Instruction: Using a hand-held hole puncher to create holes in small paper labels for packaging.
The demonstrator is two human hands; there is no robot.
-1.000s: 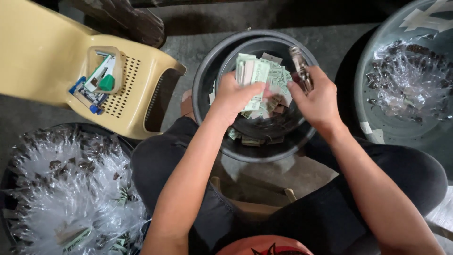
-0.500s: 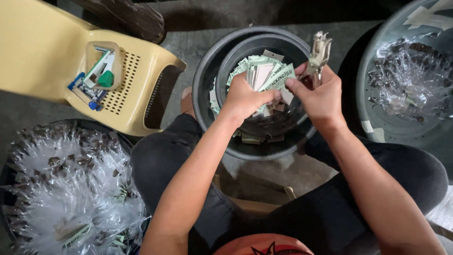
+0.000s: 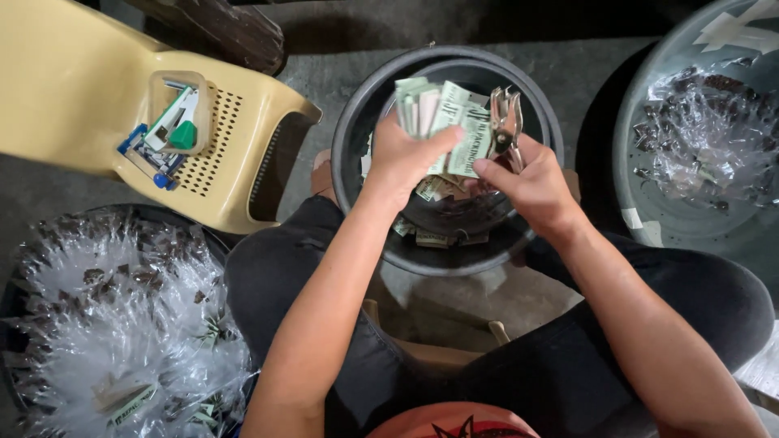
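The left hand (image 3: 406, 158) is closed around a fanned bundle of green-and-white paper labels (image 3: 442, 118), held upright over the dark round bucket (image 3: 357, 138) that sits between the knees. The right hand (image 3: 531, 182) carries a small metal hole punch (image 3: 506, 122) in its palm, handles pointing up and away from the body, its grip closed about the tool, while thumb and forefinger pinch the lower right corner of the outermost label. The labels lie immediately to the left of the punch, touching or nearly so; their long axis runs roughly upright, near parallel to the tool (the right hand is the nearer to that outermost label). Loose labels lie at the bucket bottom, partly hidden by both hands. Whether the punch mouth is on paper cannot be made out. A yellow plastic stool (image 3: 243, 154) holding a stapler (image 3: 166, 134) stands left; basins of clear plastic packets (image 3: 122, 324) are cut off by the frame edges.
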